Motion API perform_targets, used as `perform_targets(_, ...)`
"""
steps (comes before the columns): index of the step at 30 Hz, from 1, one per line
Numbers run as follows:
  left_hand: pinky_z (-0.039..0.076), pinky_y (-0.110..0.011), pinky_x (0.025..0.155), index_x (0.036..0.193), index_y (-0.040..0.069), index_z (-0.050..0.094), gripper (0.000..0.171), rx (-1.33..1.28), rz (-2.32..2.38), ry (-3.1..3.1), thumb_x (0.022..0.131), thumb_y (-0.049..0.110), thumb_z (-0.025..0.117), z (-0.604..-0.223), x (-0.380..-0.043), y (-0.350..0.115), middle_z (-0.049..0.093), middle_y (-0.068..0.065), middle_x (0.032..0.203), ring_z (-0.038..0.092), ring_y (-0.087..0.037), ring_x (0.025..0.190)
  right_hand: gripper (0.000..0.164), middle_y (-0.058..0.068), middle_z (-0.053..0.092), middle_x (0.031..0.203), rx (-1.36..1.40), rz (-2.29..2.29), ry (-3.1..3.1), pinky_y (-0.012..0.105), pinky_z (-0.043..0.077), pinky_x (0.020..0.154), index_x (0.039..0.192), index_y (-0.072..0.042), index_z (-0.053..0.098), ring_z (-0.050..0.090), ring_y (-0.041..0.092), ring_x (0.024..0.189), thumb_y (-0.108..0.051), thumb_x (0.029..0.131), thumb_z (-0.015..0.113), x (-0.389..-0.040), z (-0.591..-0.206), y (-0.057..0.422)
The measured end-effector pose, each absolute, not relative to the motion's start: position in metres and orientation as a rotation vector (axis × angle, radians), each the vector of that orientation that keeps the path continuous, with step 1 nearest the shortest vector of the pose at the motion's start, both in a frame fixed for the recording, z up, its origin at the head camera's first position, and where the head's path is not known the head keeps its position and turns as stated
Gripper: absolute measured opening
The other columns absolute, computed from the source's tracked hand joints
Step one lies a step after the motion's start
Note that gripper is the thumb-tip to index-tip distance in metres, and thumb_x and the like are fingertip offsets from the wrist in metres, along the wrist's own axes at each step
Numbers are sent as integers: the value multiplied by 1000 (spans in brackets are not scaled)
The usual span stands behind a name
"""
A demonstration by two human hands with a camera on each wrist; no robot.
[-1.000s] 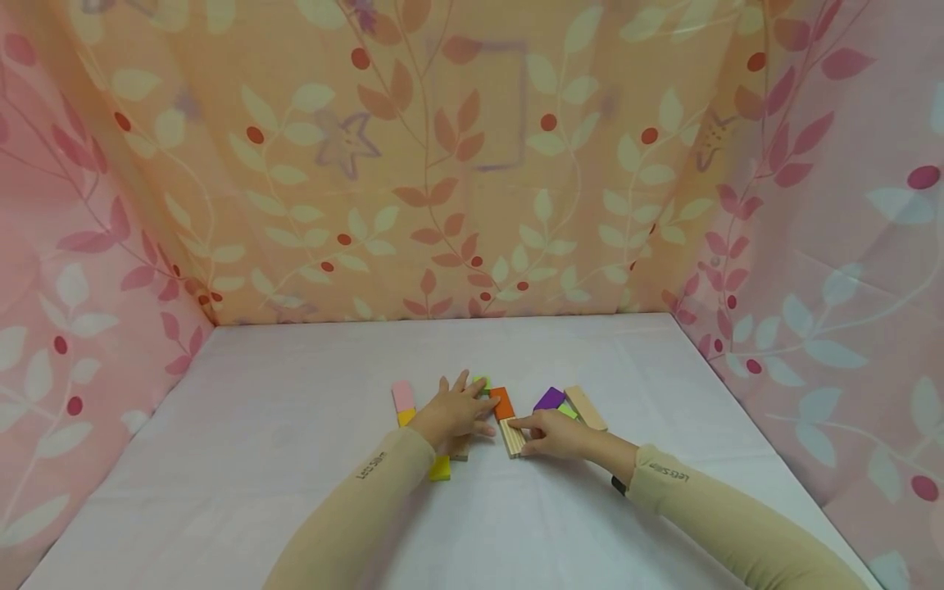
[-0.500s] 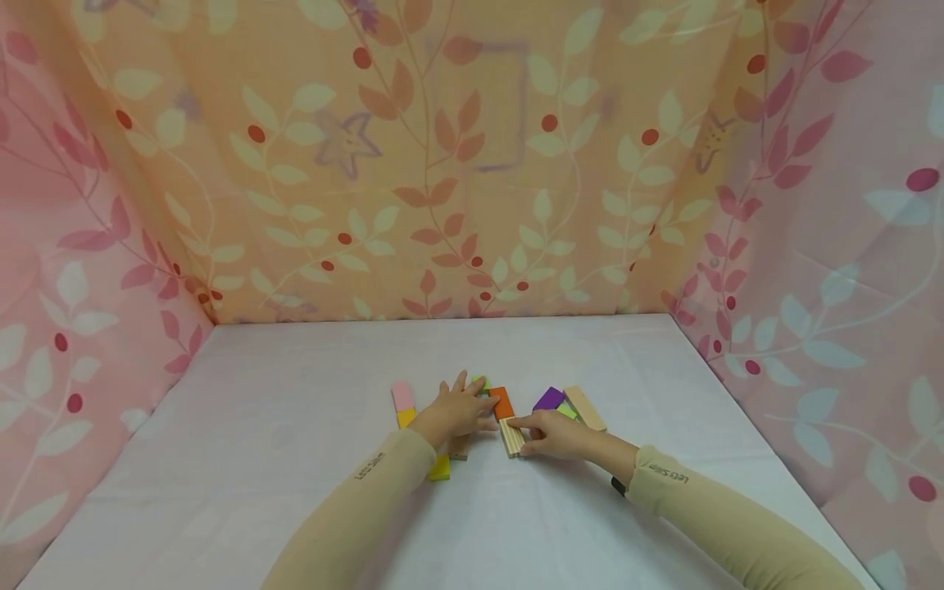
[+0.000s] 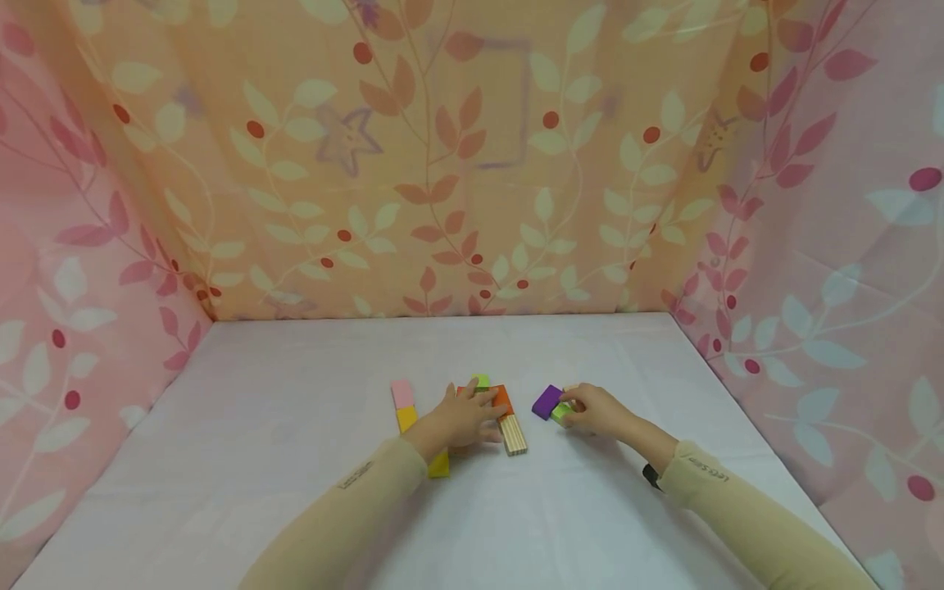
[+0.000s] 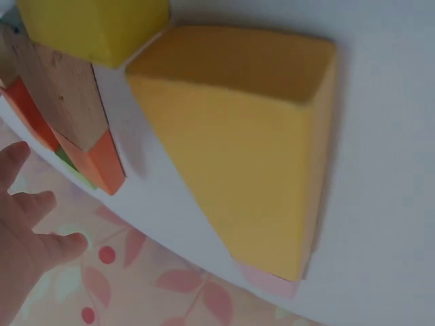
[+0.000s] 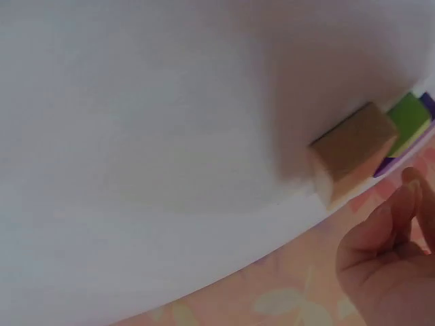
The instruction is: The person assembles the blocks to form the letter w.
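Note:
My left hand (image 3: pixel 465 418) is spread over the left group of blocks in the head view, fingers apart, holding nothing. Under and beside it are an orange block (image 3: pixel 502 400), a striped wooden block (image 3: pixel 514 436) and a light green block (image 3: pixel 481 381). In the left wrist view its spread fingers (image 4: pixel 64 248) stand apart from a plain wooden block (image 4: pixel 64 92). My right hand (image 3: pixel 603 411) reaches over the right group with bent fingers, fingertips right at a green block (image 3: pixel 562 413) and a purple block (image 3: pixel 547 401). It partly hides a wooden block (image 5: pixel 353 153).
To the left, a pink block (image 3: pixel 401 394), an orange-yellow block (image 3: pixel 407 419) and a yellow block (image 3: pixel 439 466) form a line partly covered by the left forearm. The white-covered table (image 3: pixel 295 492) is bordered by floral cloth (image 3: pixel 442 164) at the back and sides.
My right hand has left the striped wooden block and moved right, to the green and purple blocks. The left hand stays over its blocks with barely any shift.

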State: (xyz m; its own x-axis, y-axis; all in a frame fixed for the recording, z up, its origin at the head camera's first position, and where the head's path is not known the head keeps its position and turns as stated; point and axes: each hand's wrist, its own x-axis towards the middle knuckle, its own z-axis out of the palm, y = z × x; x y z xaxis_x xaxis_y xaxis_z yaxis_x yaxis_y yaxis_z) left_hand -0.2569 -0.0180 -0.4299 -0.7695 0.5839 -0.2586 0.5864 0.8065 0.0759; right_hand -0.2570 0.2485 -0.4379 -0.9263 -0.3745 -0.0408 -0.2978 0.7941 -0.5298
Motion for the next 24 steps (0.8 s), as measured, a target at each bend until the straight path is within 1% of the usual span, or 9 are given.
perform_targets(2, 14, -63, 112, 149, 36, 40, 60, 955, -30, 2712, 94, 58, 47, -429, -253, -18, 26, 1, 159, 10, -34, 147, 36, 5, 48, 78, -464, -780, 2857, 30, 36, 62, 112, 7, 66, 43, 18, 72, -13, 84, 76, -258, -439, 251)
perform_targets(5, 14, -65, 111, 147, 37, 42, 58, 1010, -47, 2700, 94, 58, 49, -428, -248, -16, 28, 2, 158, 11, -34, 147, 37, 6, 48, 77, -439, -741, 2871, 30, 36, 63, 109, 6, 67, 43, 19, 72, -17, 83, 78, -259, -442, 252)
perform_targets(7, 14, -65, 110, 146, 37, 44, 58, 1028, -62, 2700, 94, 59, 48, -428, -245, -15, 29, 3, 158, 12, -33, 147, 30, 5, 48, 74, -453, -706, 2874, 30, 35, 62, 101, 5, 68, 42, 18, 70, -18, 83, 78, -261, -444, 251)
perform_targets(9, 14, -65, 111, 145, 36, 46, 57, 1026, -70, 2701, 93, 59, 48, -429, -244, -14, 31, 4, 157, 13, -32, 147, 26, 4, 47, 72, -475, -669, 2884, 29, 35, 61, 96, 3, 69, 42, 16, 69, -18, 84, 77, -262, -446, 250)
perform_targets(12, 13, -65, 111, 144, 36, 47, 56, 1012, -69, 2699, 94, 60, 46, -430, -243, -13, 32, 5, 156, 13, -30, 147, 20, 3, 46, 70, -494, -622, 2899, 29, 35, 61, 83, -1, 66, 42, 16, 68, -17, 83, 77, -262, -447, 248)
perform_targets(15, 12, -64, 111, 145, 36, 46, 56, 994, -64, 2687, 94, 60, 45, -431, -242, -13, 30, 6, 157, 13, -29, 147, 19, 3, 47, 73, -491, -612, 2907, 30, 37, 62, 84, -1, 65, 43, 16, 70, -16, 82, 78, -262, -448, 247)
perform_targets(17, 12, -64, 112, 145, 37, 45, 56, 986, -67, 2678, 94, 60, 44, -431, -242, -12, 29, 6, 157, 13, -28, 147, 20, 3, 50, 76, -480, -641, 2900, 31, 40, 64, 87, 0, 66, 45, 16, 72, -15, 82, 78, -262, -448, 247)
perform_targets(21, 13, -62, 112, 146, 38, 44, 56, 970, -84, 2672, 95, 60, 44, -430, -241, -12, 28, 7, 157, 14, -25, 147, 23, 3, 59, 84, -461, -776, 2856, 32, 46, 69, 94, 2, 65, 52, 16, 76, -11, 81, 78, -258, -443, 245)
perform_targets(24, 14, -61, 112, 146, 39, 44, 56, 960, -86, 2674, 94, 60, 44, -430, -241, -12, 28, 8, 157, 15, -23, 147, 25, 3, 62, 88, -451, -893, 2796, 32, 48, 71, 98, 3, 65, 54, 17, 80, -8, 79, 79, -254, -440, 243)
